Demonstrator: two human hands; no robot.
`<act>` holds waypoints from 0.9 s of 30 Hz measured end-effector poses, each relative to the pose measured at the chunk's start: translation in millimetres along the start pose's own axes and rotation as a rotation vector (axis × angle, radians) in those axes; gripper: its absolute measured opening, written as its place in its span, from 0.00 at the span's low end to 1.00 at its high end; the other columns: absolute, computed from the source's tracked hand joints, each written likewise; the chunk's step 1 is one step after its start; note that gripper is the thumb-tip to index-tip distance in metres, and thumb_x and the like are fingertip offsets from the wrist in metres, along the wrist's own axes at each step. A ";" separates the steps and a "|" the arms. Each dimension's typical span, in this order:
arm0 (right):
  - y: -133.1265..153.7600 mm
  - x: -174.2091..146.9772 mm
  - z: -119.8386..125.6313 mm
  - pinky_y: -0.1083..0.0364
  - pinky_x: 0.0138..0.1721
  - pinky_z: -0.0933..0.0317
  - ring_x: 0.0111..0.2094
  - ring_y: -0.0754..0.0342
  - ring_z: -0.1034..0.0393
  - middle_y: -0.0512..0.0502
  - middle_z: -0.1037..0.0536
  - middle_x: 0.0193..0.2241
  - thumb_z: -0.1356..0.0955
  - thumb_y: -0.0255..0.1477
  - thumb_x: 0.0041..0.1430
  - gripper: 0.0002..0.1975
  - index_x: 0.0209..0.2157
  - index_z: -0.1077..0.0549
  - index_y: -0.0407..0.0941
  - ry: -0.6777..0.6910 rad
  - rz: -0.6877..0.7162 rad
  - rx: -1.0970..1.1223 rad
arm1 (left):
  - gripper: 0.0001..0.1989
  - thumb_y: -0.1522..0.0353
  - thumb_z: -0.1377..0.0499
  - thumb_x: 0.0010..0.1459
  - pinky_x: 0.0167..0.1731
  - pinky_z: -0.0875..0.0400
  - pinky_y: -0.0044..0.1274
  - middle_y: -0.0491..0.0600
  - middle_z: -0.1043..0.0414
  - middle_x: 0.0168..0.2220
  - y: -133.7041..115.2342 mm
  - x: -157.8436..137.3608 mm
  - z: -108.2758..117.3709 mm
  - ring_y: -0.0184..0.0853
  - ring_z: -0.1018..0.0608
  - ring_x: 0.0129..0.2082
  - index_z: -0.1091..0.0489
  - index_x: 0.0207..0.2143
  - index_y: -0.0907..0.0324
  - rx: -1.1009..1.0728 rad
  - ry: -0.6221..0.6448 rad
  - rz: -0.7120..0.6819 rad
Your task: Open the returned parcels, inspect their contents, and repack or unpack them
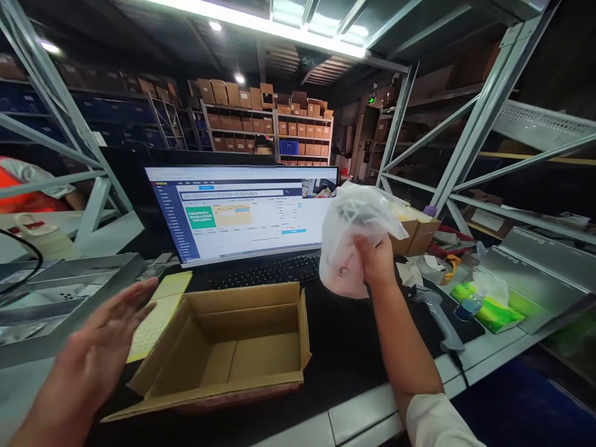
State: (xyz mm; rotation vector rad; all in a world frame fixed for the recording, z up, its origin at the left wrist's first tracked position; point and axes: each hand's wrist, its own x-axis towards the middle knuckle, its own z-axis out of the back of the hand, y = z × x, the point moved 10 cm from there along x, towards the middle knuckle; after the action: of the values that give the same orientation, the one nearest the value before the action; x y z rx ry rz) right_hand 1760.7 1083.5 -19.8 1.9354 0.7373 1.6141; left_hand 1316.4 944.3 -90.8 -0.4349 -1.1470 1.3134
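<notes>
My right hand (pixel 376 257) grips a raised plastic bag (pixel 339 248); my left hand (pixel 95 347), fingers (pixel 125 300) outstretched and empty, is beside the box (pixel 249 320). The next move likely needs a firm hold.

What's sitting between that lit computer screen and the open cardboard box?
A black keyboard lies between the lit screen and the open cardboard box, as the head camera's view shows.
</notes>
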 end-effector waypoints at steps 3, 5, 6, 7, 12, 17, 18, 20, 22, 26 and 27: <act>9.7 -3.4 -10.4 0.40 0.60 0.35 0.56 0.38 0.28 0.37 0.22 0.53 0.22 0.49 0.49 0.32 0.50 0.24 0.44 0.186 -0.032 -0.086 | 0.16 0.55 0.46 0.67 0.70 0.48 0.42 0.20 0.31 0.60 -82.8 24.6 3.5 0.46 0.38 0.68 0.30 0.54 0.26 -0.077 -0.080 -0.118; 13.5 -6.9 -19.8 0.40 0.61 0.36 0.59 0.38 0.30 0.38 0.23 0.56 0.22 0.47 0.49 0.34 0.54 0.25 0.45 0.318 -0.059 -0.128 | 0.15 0.59 0.42 0.66 0.70 0.46 0.43 0.35 0.30 0.61 -153.9 42.1 -26.5 0.44 0.34 0.66 0.28 0.55 0.38 0.108 0.015 -0.340; 13.9 -9.0 -25.4 0.40 0.62 0.37 0.59 0.37 0.31 0.38 0.24 0.57 0.22 0.47 0.49 0.35 0.56 0.26 0.46 0.391 -0.078 -0.145 | 0.14 0.62 0.41 0.66 0.69 0.45 0.41 0.41 0.29 0.61 -188.1 48.6 -49.2 0.44 0.33 0.66 0.27 0.54 0.44 0.189 0.087 -0.482; 13.6 -11.1 -30.8 0.40 0.62 0.37 0.60 0.37 0.31 0.38 0.24 0.57 0.22 0.47 0.49 0.37 0.58 0.27 0.46 0.461 -0.097 -0.158 | 0.15 0.62 0.40 0.65 0.68 0.43 0.40 0.47 0.28 0.60 -216.3 55.0 -72.9 0.44 0.33 0.66 0.27 0.54 0.50 0.247 0.153 -0.600; 4.4 -18.4 -30.8 0.40 0.60 0.35 0.58 0.38 0.29 0.39 0.24 0.58 0.24 0.48 0.53 0.37 0.60 0.29 0.46 0.613 -0.163 -0.145 | 0.18 0.59 0.40 0.64 0.59 0.33 0.35 0.52 0.25 0.56 -264.7 95.6 -185.6 0.42 0.25 0.57 0.26 0.53 0.55 0.288 0.529 -0.734; -39.1 -53.9 8.1 0.38 0.56 0.34 0.52 0.37 0.26 0.37 0.20 0.50 0.24 0.51 0.52 0.35 0.54 0.25 0.44 0.616 -0.342 -0.169 | 0.06 0.65 0.36 0.58 0.41 0.30 0.26 0.47 0.20 0.37 -239.9 108.4 -260.7 0.36 0.22 0.38 0.24 0.35 0.58 0.200 0.770 -0.594; -47.7 -63.9 18.0 0.37 0.57 0.35 0.52 0.37 0.26 0.36 0.21 0.50 0.24 0.52 0.51 0.35 0.53 0.25 0.43 0.606 -0.379 -0.188 | 0.05 0.65 0.36 0.58 0.38 0.31 0.25 0.46 0.21 0.34 -235.1 107.4 -271.4 0.35 0.22 0.36 0.25 0.32 0.58 0.196 0.788 -0.568; -52.1 -76.3 38.5 0.38 0.59 0.37 0.57 0.37 0.30 0.35 0.23 0.53 0.25 0.52 0.51 0.36 0.56 0.27 0.45 0.534 -0.371 -0.189 | 0.05 0.67 0.36 0.58 0.35 0.33 0.24 0.45 0.22 0.31 -229.7 102.3 -289.7 0.34 0.23 0.33 0.26 0.30 0.58 0.199 0.822 -0.541; -39.6 -76.4 60.0 0.42 0.60 0.38 0.59 0.41 0.33 0.37 0.27 0.57 0.26 0.51 0.55 0.35 0.59 0.31 0.48 0.396 -0.268 -0.176 | 0.05 0.68 0.37 0.58 0.33 0.34 0.24 0.44 0.23 0.30 -228.7 95.5 -303.7 0.33 0.24 0.32 0.26 0.30 0.59 0.227 0.855 -0.551; -2.8 -62.1 88.7 0.50 0.43 0.33 0.40 0.49 0.27 0.45 0.21 0.38 0.32 0.43 0.66 0.13 0.41 0.23 0.48 0.192 -0.081 -0.398 | 0.05 0.68 0.37 0.59 0.31 0.36 0.24 0.45 0.22 0.30 -227.7 86.7 -319.4 0.33 0.24 0.31 0.25 0.30 0.58 0.320 0.887 -0.610; 3.3 -58.3 89.6 0.52 0.39 0.34 0.35 0.51 0.28 0.47 0.22 0.33 0.32 0.40 0.67 0.12 0.35 0.23 0.48 0.188 -0.064 -0.467 | 0.05 0.68 0.38 0.59 0.31 0.36 0.24 0.45 0.22 0.30 -226.8 86.3 -321.4 0.33 0.24 0.30 0.25 0.30 0.58 0.340 0.884 -0.621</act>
State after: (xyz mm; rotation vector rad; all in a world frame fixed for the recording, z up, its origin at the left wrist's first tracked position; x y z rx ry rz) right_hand 1840.8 1037.2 -73.6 1.4314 0.4331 1.7567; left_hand 1691.3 1067.5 -10.9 -0.3109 -0.2542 0.6153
